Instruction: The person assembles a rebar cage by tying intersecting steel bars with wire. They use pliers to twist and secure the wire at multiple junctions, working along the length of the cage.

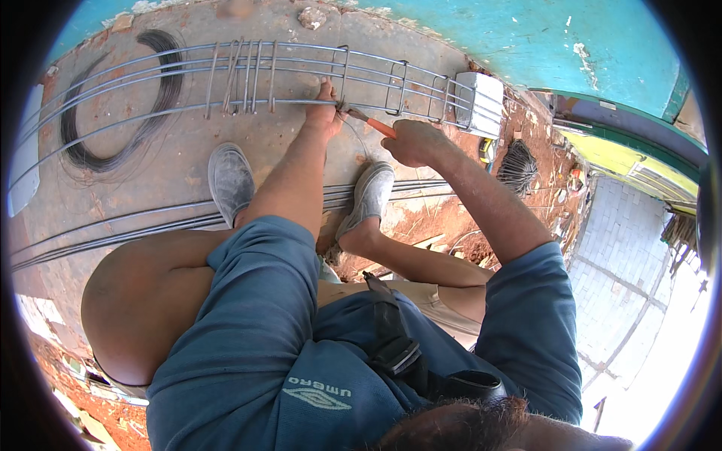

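Left hand (323,111) — grasps bar (292,101) | right hand (412,143) — grasps pliers (381,128) | pliers' tip is at stirrup's (344,75) lower corner

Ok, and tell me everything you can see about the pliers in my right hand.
The pliers have an orange handle and a worn, brownish head that looks like metal. Your right hand grips the handle, hiding its rear end. They slant up and left in the view, head at the lower bar, beside your left hand. Whether the jaws are shut is too small to tell.
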`<state>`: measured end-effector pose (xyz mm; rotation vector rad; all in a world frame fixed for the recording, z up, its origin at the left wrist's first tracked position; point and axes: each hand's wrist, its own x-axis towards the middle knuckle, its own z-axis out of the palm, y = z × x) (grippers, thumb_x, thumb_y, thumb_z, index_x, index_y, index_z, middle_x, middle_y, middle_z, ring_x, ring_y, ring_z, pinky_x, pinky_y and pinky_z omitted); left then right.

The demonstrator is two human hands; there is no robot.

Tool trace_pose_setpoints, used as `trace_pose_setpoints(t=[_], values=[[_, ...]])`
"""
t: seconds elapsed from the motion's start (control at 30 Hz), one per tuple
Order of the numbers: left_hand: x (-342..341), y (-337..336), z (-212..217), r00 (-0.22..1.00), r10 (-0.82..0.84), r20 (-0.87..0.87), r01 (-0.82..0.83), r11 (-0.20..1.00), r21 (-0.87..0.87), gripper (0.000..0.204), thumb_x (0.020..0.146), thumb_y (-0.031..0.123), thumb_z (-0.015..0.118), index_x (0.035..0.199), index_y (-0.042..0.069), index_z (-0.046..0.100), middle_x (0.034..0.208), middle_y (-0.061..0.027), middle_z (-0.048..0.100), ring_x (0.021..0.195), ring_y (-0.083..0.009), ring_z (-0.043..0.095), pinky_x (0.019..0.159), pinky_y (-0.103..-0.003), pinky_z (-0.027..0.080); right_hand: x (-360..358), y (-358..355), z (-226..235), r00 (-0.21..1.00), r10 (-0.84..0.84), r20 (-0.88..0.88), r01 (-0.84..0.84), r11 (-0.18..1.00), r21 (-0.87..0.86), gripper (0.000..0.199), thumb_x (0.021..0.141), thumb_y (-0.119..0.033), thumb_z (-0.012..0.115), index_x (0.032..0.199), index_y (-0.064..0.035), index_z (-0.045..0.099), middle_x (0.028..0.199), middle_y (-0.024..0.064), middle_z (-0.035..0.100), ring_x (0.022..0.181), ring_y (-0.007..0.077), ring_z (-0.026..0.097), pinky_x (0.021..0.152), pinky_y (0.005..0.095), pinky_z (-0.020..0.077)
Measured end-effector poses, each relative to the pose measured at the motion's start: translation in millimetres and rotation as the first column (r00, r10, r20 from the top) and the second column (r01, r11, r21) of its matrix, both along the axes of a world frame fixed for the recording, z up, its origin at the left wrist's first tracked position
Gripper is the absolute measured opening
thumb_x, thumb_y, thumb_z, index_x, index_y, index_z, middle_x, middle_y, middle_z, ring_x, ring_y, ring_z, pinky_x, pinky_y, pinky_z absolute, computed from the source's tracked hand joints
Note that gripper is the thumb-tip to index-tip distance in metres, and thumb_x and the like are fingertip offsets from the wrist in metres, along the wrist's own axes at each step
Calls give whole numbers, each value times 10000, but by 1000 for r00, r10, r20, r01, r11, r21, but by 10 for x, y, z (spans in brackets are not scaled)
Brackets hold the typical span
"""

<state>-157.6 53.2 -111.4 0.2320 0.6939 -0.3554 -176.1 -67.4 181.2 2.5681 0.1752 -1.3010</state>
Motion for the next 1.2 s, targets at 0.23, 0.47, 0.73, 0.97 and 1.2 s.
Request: trace_pose_setpoints(t=[0.23,0.47,0.73,0.97,1.2], values=[[81,-130,-124,993,78,-88,-71,994,81,354,1093,524,674,955,213,575,797,46,507,656,-159,510,613,-375,502,-521,-165,-535,663,-629,-406,747,595,298,398,969,-388,852,1085,-52,673,790,61,709,650,175,719,582,379,599],[72,-6,-172,999,18,-33,-14,995,101,392,1060,553,713,940,203,584,813,43,483,633,-161,466,584,-386,499,-1080,73,-836,23,-427,-904,919,-346,187,430,941,-315,838,1225,-64,635,881,48,689,721,207,714,656,390,616],[36,-58,-37,999,3,-35,1,992,129,399,1078,600,652,1045,207,592,913,33,539,745,-170,528,651,-411,543,-1194,89,-786,797,-511,322,320,809,492,470,994,-281,568,1312,65,583,1205,357,694,1161,539,681,1042,631,523],[50,-44,-169,997,-53,-47,60,986,156,419,1082,644,617,1062,226,629,927,44,564,790,-165,538,715,-408,518,-1021,-121,-853,118,-573,-811,939,-201,279,466,1053,-456,663,1267,-43,646,852,105,711,747,242,726,731,428,627],[28,137,43,942,-321,-95,334,890,309,458,1061,704,608,995,251,626,880,68,581,768,-126,546,712,-373,484,-1145,-185,-855,365,-661,-656,802,-135,582,500,950,-291,766,1344,-20,621,848,48,651,739,152,662,629,312,567]])
